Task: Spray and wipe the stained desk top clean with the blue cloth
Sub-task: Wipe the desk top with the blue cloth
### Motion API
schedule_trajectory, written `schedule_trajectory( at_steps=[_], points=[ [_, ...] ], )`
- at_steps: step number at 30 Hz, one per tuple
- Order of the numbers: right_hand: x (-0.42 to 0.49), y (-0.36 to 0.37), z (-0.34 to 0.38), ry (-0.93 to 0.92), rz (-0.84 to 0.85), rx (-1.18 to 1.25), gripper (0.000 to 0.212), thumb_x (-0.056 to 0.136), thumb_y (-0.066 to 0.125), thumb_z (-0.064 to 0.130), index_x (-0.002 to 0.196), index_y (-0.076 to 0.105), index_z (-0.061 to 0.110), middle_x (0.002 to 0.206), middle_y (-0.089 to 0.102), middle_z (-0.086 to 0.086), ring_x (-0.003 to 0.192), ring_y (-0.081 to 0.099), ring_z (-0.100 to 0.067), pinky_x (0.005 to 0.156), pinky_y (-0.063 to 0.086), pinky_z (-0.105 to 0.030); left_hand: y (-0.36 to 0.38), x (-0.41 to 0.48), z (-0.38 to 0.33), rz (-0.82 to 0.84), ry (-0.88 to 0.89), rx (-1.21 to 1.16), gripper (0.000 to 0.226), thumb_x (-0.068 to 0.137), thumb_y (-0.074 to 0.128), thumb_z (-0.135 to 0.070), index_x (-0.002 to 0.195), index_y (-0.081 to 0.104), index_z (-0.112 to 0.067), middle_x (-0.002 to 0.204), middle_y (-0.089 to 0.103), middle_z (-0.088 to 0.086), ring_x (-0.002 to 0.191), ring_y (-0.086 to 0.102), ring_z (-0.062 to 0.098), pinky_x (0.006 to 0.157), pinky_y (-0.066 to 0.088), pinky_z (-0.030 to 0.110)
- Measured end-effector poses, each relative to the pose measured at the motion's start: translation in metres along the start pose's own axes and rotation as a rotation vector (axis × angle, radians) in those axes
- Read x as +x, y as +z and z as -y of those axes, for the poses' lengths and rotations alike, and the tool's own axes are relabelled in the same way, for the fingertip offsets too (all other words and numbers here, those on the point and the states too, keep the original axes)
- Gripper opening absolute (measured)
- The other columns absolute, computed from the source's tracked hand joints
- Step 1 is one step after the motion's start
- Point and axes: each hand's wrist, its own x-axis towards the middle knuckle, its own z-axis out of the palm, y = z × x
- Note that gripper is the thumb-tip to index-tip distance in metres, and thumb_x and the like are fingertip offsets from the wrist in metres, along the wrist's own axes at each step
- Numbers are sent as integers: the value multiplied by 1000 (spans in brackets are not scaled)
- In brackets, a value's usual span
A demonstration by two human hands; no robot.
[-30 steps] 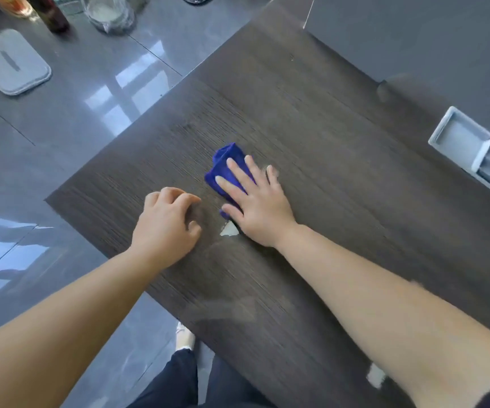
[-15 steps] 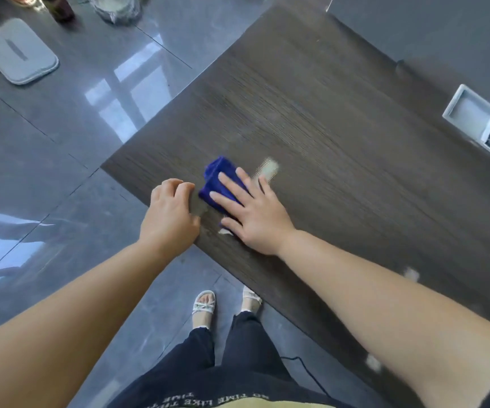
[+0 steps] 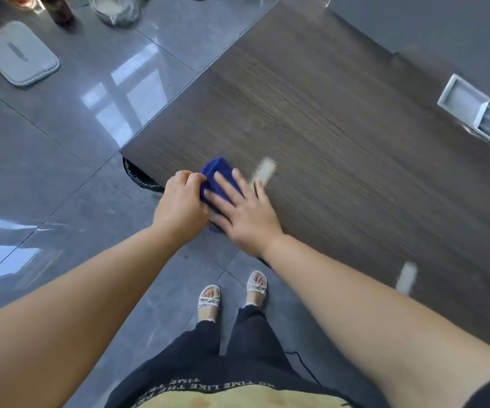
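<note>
Glossy grey floor tiles (image 3: 46, 160) mirror window light; blurred jars (image 3: 114, 10), perhaps, stand beyond.

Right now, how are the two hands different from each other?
The left hand has curled fingers; the right hand has straight, spread fingers. The right hand lies flat on top of the blue cloth; the left hand sits beside its edge, and I cannot tell whether it pinches it. Both are bare, near the edge of the desk.

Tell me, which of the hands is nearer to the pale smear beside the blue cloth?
Right. The right hand reaches right next to the pale smear; the left hand is on the far side of the blue cloth.
</note>
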Motion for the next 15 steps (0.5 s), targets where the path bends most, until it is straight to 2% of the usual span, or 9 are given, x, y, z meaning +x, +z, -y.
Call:
schedule_trajectory(
  at_steps=[2, 4, 6, 8, 9, 10, 12, 14, 15],
  points=[
    [-34, 3, -28, -196, -8, -36, 48, 96, 29, 48, 137, 47, 32, 150, 37, -1, 139, 30, -31, 109, 19, -61, 1, 0, -1, 8, 1, 1, 47, 84, 49, -5, 131, 47, -6, 135, 41, 15, 128, 34, 30, 104, 31, 35],
    [-62, 2, -68, -209, -18, -118, 45, 97, 29, 46, 138, 44, 34, 149, 38, 0, 140, 28, -28, 109, 18, -64, 2, -2, -2, 36, 26, 22, 46, 86, 48, -7, 132, 46, -7, 136, 40, 13, 129, 31, 29, 103, 32, 35],
    [-68, -5, -89, 51, -62, -94, 48, 95, 32, 44, 141, 40, 32, 152, 33, -1, 141, 25, -29, 104, 22, -70, 4, -4, -4, 54, 53, 35, 44, 87, 45, -8, 132, 45, -9, 136, 39, 11, 129, 29, 27, 102, 33, 34],
    [-53, -7, -77, 440, -75, -13, 49, 98, 33, 42, 146, 32, 30, 158, 18, 1, 145, 12, -29, 110, 12, -65, 6, -6, -6, 64, 60, 50, 46, 87, 45, -7, 132, 43, -11, 137, 37, 8, 130, 26, 26, 101, 33, 34],
    [-42, -4, -60, 568, -94, 6, 50, 99, 34, 42, 147, 28, 29, 159, 13, 1, 146, 7, -29, 112, 8, -61, 8, -7, -6, 72, 60, 56, 47, 86, 45, -7, 133, 43, -11, 138, 37, 8, 131, 25, 26, 101, 33, 35],
    [-32, -1, -42, 622, -100, 15, 51, 99, 34, 42, 148, 27, 29, 159, 11, 0, 146, 6, -30, 112, 7, -59, 10, -9, -7, 75, 60, 59, 47, 86, 46, -7, 133, 43, -12, 138, 37, 8, 131, 24, 26, 102, 33, 35],
    [-22, 6, -10, 517, -123, 23, 51, 97, 33, 43, 145, 35, 28, 157, 21, -3, 143, 17, -33, 110, 16, -60, 13, -11, -7, 64, 62, 60, 48, 86, 46, -6, 133, 43, -12, 137, 38, 9, 131, 25, 27, 102, 32, 36],
    [-37, 13, 2, 250, -110, -8, 49, 93, 33, 43, 137, 49, 27, 150, 37, -5, 136, 34, -35, 103, 29, -62, 16, -12, -10, 54, 74, 65, 47, 85, 47, -6, 132, 45, -11, 135, 40, 10, 129, 27, 29, 103, 32, 37],
    [-51, 15, -2, 121, -82, -37, 48, 93, 33, 42, 136, 50, 28, 148, 40, -4, 135, 36, -35, 103, 30, -62, 16, -13, -11, 56, 74, 71, 46, 86, 47, -7, 131, 46, -12, 135, 40, 10, 130, 27, 29, 103, 32, 37]
  ],
)
